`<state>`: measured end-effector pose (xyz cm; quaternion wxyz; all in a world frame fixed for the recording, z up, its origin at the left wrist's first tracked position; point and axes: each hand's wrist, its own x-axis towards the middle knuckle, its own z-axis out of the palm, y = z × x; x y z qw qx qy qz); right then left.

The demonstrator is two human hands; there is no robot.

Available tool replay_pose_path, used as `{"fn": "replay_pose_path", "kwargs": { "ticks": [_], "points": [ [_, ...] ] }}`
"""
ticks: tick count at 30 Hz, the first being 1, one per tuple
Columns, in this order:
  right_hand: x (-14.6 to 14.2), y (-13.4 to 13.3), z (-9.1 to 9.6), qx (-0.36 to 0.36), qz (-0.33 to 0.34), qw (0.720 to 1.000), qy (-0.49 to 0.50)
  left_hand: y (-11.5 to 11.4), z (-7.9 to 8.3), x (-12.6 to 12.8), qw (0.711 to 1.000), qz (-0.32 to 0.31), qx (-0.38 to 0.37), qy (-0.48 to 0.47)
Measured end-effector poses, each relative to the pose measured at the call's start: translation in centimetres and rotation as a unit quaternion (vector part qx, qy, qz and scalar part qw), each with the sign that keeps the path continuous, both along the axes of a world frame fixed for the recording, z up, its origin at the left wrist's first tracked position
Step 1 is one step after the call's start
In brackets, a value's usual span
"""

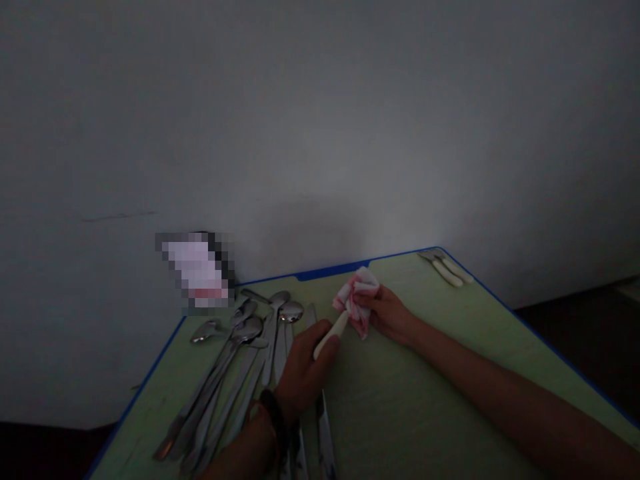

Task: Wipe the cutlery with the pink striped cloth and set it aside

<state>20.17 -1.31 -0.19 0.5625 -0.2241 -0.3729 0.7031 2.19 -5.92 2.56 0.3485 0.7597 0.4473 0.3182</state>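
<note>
My left hand [306, 365] is closed around the pale handle [332, 335] of a piece of cutlery, tilted up toward the right. A pink-and-white cloth [364, 285] covers its far end, so I cannot tell which kind it is. My right hand [393, 316] grips that cloth, with its fingers pressed around the covered end. Both hands are raised over the green tabletop [425, 387]. Partly behind my left wrist lies a pile of metal cutlery, with several spoons [249, 328] and long knives [326, 430] among it.
Two pale-handled pieces of cutlery [447, 272], at least one fork-like, lie at the table's far right corner. A blurred-out pale object with a dark edge [197, 270] stands at the far left corner. A grey wall [320, 120] rises directly behind the blue-edged table.
</note>
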Motion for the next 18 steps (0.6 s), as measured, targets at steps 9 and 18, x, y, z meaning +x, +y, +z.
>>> {"fn": "replay_pose_path", "kwargs": {
  "ticks": [9, 18],
  "points": [
    [-0.08, -0.23, 0.2, 0.011, -0.012, 1.0, -0.025, -0.26, 0.11, -0.06, 0.996, -0.075, -0.034, 0.039],
    [-0.06, -0.05, -0.17, 0.002, -0.015, 0.998, -0.054, -0.63, 0.46, 0.17, 0.995, -0.076, 0.025, 0.066]
  ]
}}
